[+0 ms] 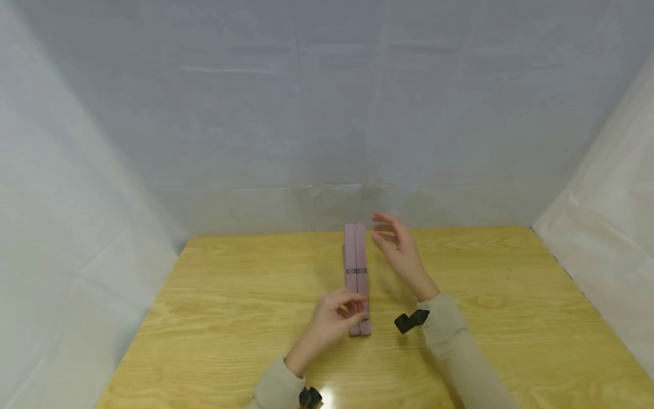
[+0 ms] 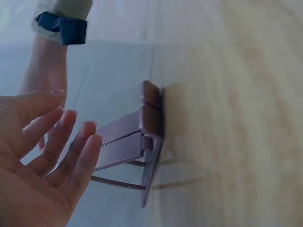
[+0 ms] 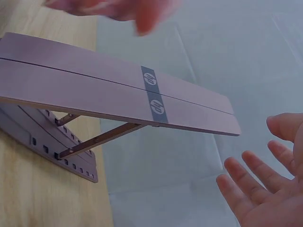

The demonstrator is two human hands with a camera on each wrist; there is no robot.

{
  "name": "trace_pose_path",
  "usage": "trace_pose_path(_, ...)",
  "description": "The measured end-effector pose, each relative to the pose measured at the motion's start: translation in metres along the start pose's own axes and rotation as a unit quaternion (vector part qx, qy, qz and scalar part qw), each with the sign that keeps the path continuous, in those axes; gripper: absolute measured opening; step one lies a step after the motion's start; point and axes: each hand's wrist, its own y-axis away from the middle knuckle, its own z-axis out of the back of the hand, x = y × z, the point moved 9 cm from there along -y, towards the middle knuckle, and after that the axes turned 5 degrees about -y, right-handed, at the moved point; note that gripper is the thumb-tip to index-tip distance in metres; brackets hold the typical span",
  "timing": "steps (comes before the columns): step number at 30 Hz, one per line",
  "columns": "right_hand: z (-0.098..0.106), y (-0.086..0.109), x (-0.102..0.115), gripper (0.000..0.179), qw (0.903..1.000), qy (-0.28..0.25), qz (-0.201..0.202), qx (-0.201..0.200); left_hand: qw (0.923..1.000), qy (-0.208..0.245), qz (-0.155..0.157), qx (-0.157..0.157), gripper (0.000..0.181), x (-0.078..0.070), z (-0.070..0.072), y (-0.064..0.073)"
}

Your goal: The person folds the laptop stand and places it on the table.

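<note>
A purple folding laptop stand (image 1: pixel 356 247) with a dark band and two hp logos stands unfolded on the table. Its top panel (image 3: pixel 85 71) slopes upward, propped by thin struts (image 3: pixel 102 138) that meet a slotted base (image 3: pixel 33 130). My left hand (image 1: pixel 334 318) hovers by the stand's near, low end, overlapping it in the head view; its fingers are loosely bent around nothing. To the right of the raised far end is my right hand (image 1: pixel 401 253), fingers spread and relaxed. The right wrist view shows a gap between that hand and the panel.
The stand rests on a wood-grain table (image 1: pixel 230 307). Behind it hangs a pale sheet (image 1: pixel 327 113), with white sheets (image 1: pixel 56 227) at the sides. Each wrist wears a black camera mount (image 1: pixel 411 321) over a beige sleeve (image 1: pixel 444 326).
</note>
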Motion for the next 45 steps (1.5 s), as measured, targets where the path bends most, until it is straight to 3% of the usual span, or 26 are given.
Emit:
trace_pose_path(7,-0.007,-0.011,0.009,0.043,0.999,0.025,0.023,0.03,0.9997,0.012,0.016,0.017,0.024,0.007,-0.013,0.008)
trace_pose_path(15,-0.02,-0.016,0.011,0.042,0.9976,0.032,0.028,0.054,0.9965,0.045,0.06,0.037,0.027,0.022,-0.026,0.015)
trace_pose_path(19,-0.023,-0.015,0.01,0.041,0.9971,0.039,0.035,0.056,0.9967,0.045,0.058,0.035,0.026,0.029,-0.029,0.018)
trace_pose_path(27,-0.03,-0.017,0.011,0.039,0.9942,0.062,0.057,0.067,0.9984,0.047,0.02,0.025,0.025,0.03,-0.028,0.022)
trace_pose_path(33,-0.036,-0.017,0.013,0.037,0.9912,0.069,0.081,0.079,0.999,0.026,-0.035,0.005,0.023,0.029,-0.029,0.028)
trace_pose_path(37,-0.037,-0.016,0.012,0.038,0.9909,0.074,0.073,0.085,0.9971,-0.013,-0.074,-0.008,0.023,0.026,-0.03,0.031)
trace_pose_path(45,-0.04,-0.013,0.006,0.037,0.992,0.07,0.046,0.095,0.9925,-0.065,-0.102,-0.02,0.022,0.023,-0.029,0.033)
